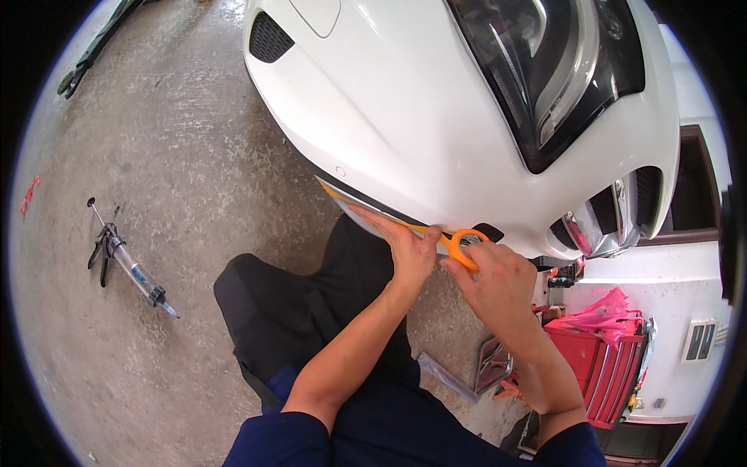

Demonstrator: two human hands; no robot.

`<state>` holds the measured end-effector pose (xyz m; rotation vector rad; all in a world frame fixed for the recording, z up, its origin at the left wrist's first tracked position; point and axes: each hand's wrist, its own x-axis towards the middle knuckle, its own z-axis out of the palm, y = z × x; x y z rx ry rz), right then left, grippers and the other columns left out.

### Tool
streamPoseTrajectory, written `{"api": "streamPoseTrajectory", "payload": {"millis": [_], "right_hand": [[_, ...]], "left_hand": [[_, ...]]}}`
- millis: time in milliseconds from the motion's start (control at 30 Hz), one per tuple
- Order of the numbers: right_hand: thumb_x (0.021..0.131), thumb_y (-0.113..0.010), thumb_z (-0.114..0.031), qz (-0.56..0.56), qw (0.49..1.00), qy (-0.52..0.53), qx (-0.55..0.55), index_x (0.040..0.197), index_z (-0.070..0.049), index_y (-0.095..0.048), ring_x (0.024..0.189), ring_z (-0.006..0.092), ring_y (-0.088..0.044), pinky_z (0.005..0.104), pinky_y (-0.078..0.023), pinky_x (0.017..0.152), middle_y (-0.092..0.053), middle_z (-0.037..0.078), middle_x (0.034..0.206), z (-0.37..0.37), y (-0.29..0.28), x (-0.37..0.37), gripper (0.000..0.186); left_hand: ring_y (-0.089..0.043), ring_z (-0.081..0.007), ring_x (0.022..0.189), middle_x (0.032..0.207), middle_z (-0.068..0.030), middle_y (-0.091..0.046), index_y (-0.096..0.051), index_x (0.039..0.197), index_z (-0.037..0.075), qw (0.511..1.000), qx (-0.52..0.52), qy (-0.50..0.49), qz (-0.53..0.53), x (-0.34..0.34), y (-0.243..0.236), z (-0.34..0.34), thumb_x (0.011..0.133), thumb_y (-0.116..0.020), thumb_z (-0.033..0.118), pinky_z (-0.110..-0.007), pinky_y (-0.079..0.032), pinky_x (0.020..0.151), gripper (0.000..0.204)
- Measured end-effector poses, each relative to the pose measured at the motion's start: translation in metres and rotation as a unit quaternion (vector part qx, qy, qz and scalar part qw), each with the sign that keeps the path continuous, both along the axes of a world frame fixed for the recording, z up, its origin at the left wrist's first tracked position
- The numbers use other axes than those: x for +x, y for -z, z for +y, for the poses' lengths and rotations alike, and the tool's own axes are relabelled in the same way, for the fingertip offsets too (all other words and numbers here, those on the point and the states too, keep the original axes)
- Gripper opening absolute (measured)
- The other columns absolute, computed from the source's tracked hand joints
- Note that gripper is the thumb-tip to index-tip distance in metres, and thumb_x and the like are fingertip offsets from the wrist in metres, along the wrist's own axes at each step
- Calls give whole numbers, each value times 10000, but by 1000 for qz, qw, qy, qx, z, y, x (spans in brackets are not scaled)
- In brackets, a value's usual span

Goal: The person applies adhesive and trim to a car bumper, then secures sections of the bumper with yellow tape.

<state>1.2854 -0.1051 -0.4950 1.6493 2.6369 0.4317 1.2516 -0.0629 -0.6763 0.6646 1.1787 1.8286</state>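
A roll of orange masking tape (455,250) is held in my right hand (498,284), fingers closed around it beside the white car bumper (381,132). From the roll, an orange tape strip (333,189) runs left along the bumper's lower edge, by the dark trim. My left hand (408,253) lies against this strip with its fingers stretched out along the edge. Its thumb points up near the roll. Part of the strip is hidden behind my left hand.
A caulking gun (128,265) with a clear tube lies on the concrete floor at the left. At the right stand a red tool chest (595,370) and pink plastic (603,315) on top. The car's headlight (552,70) is above my hands. My bent knee (249,288) is below the bumper.
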Motion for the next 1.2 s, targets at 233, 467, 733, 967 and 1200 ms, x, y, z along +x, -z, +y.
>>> {"api": "streamPoseTrajectory", "payload": {"millis": [233,467,733,967,1200], "right_hand": [[777,-737,-366,-97,995,13,11,759,-107,-634,591,231,-599,360,-460,538,-601,40,651,-1,-40,22,280],[783,-733,-376,-118,989,45,77,762,-104,-639,587,233,-599,371,-456,546,-603,53,647,7,-39,34,288],[758,-746,-412,-95,986,54,129,717,-117,-655,551,217,-604,342,-467,555,-601,49,590,12,-27,44,311],[738,-760,-425,-54,986,32,156,651,-126,-636,514,210,-583,343,-422,530,-567,37,531,16,-23,48,335],[757,-750,-397,-43,988,14,148,675,-119,-623,581,195,-590,337,-409,581,-585,25,593,13,-25,53,317]], "left_hand": [[144,-466,1424,1504,-343,208,274,1408,-92,999,5,-40,-28,4,-4,7,698,-808,252,-507,95,1156,1339],[96,-480,1427,1510,-359,136,250,1406,-113,998,-31,-13,54,30,-27,-12,622,-881,336,-524,80,1156,1448],[123,-451,1442,1524,-352,127,156,1452,-101,989,-78,65,112,22,-44,-45,566,-910,369,-538,82,1151,1463],[128,-429,1448,1535,-335,128,144,1450,-113,984,-167,-4,62,30,-59,-22,677,-851,309,-506,41,1172,1329],[132,-475,1434,1520,-366,126,133,1452,-113,986,-117,-37,116,17,-61,-24,600,-892,443,-562,75,1147,1444]]}}
